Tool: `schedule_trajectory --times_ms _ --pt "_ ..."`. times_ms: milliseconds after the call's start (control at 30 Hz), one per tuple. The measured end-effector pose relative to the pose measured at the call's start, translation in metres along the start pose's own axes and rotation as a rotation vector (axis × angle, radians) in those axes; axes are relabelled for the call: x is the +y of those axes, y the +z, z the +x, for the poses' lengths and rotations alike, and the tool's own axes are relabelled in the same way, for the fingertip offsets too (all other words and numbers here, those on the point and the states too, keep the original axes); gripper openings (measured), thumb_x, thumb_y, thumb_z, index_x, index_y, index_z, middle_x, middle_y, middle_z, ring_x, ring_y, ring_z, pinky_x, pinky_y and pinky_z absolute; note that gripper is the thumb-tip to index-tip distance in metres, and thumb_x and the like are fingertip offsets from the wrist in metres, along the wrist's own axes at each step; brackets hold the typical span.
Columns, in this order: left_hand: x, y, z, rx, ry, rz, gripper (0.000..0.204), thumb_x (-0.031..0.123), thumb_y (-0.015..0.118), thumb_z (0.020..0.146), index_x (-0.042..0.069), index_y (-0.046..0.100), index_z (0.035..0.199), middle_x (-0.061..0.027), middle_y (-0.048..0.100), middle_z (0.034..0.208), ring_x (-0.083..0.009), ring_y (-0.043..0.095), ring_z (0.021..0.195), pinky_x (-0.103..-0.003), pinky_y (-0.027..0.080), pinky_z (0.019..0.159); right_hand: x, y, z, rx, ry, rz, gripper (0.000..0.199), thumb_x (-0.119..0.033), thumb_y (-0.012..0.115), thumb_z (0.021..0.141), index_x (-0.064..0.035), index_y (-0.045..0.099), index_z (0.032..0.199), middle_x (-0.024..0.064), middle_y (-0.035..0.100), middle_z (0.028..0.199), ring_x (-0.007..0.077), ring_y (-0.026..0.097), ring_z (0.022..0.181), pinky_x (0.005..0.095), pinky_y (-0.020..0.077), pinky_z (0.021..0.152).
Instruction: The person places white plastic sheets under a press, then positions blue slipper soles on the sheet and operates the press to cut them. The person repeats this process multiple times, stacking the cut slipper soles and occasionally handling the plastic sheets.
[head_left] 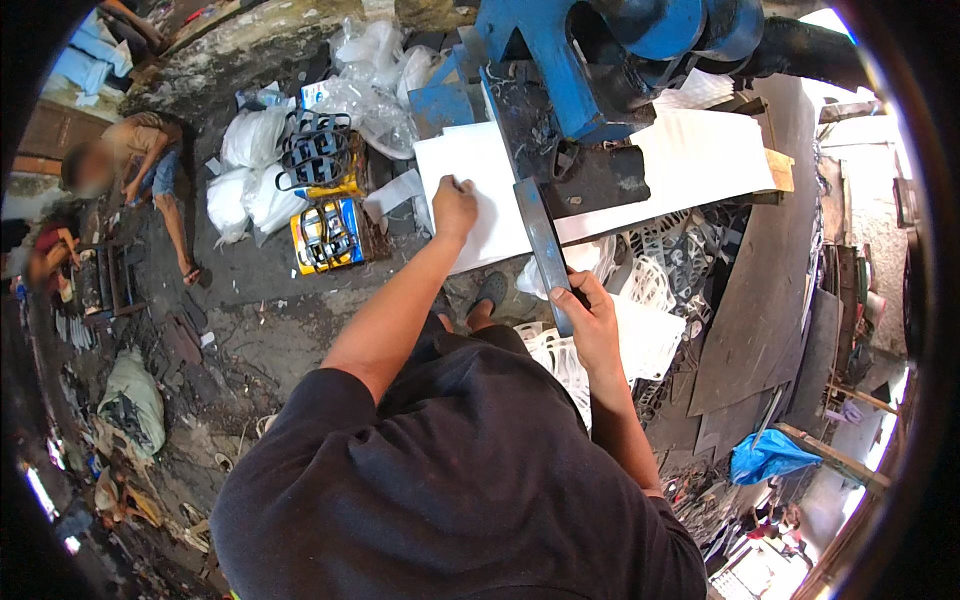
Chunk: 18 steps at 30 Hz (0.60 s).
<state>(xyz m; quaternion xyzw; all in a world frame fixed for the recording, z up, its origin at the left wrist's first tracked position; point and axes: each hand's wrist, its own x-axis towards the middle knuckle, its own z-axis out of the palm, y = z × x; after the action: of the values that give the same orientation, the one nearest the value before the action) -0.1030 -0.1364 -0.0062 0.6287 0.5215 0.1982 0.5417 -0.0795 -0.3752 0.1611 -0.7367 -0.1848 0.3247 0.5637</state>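
Observation:
A white sheet (pixel 480 185) lies flat in front of me. My left hand (pixel 455 210) rests over its left part with the fingers curled closed; what they hold, if anything, is hidden. With my right hand (pixel 593 318) I grip the near end of a dark flat metal bar (pixel 542 245), thumb on top and fingers round its right side. The bar's far end meets the blue machine (pixel 560 75), which stands over the sheet. Beside the bar, under the machine, is a black sheet piece (pixel 605 182) on a long white sheet (pixel 700 160).
White strapped cut-outs (pixel 648 285) pile up below the sheet on the right. Large grey sheets (pixel 755 290) stand further right. At the left are clear plastic bags (pixel 250 200) and yellow-blue boxes (pixel 315 240) with black strap pieces. Another person (pixel 150 150) sits at the far left.

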Motion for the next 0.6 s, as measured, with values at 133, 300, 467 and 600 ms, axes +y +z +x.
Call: schedule_trajectory --times_ms 133,300,467,600 --pt "-0.014 -0.023 -0.01 0.141 0.08 0.137 0.028 0.02 0.059 0.093 -0.005 0.058 0.106 -0.0288 0.065 0.097 -0.0449 0.064 0.088 -0.046 0.049 0.078 0.004 -0.001 -0.003 0.0 -0.042 0.007 0.012 -0.009 0.067 0.088 -0.0031 0.057 0.085 -0.0023 0.054 0.083 0.0052 0.045 0.072 0.0215 0.0372 0.065" --pt "-0.032 -0.028 -0.013 0.389 0.103 0.42 0.033 0.016 0.055 0.094 -0.005 0.05 0.119 -0.0339 0.063 0.105 -0.0483 0.062 0.095 -0.049 0.048 0.083 0.005 0.003 -0.001 -0.021 0.006 0.021 0.012 -0.009 0.067 0.088 -0.0028 0.057 0.086 -0.0027 0.054 0.083 0.0048 0.045 0.073 0.0207 0.0367 0.065" --pt "-0.009 -0.035 -0.018 0.132 -0.054 0.134 0.033 0.012 0.053 0.093 -0.005 0.046 0.121 -0.0371 0.061 0.107 -0.0504 0.06 0.101 -0.053 0.047 0.086 0.006 0.003 0.002 -0.038 0.004 0.013 0.012 -0.01 0.067 0.089 -0.0027 0.058 0.087 -0.003 0.054 0.082 0.0047 0.045 0.073 0.0209 0.0372 0.066" --pt "-0.018 -0.027 -0.025 0.148 0.056 0.122 0.031 0.01 0.05 0.094 -0.007 0.046 0.119 -0.0356 0.062 0.101 -0.0506 0.06 0.098 -0.054 0.046 0.085 0.008 0.002 -0.004 -0.048 -0.004 0.019 0.012 -0.01 0.067 0.089 -0.0025 0.058 0.087 -0.003 0.054 0.082 0.0049 0.045 0.073 0.0212 0.0376 0.066"
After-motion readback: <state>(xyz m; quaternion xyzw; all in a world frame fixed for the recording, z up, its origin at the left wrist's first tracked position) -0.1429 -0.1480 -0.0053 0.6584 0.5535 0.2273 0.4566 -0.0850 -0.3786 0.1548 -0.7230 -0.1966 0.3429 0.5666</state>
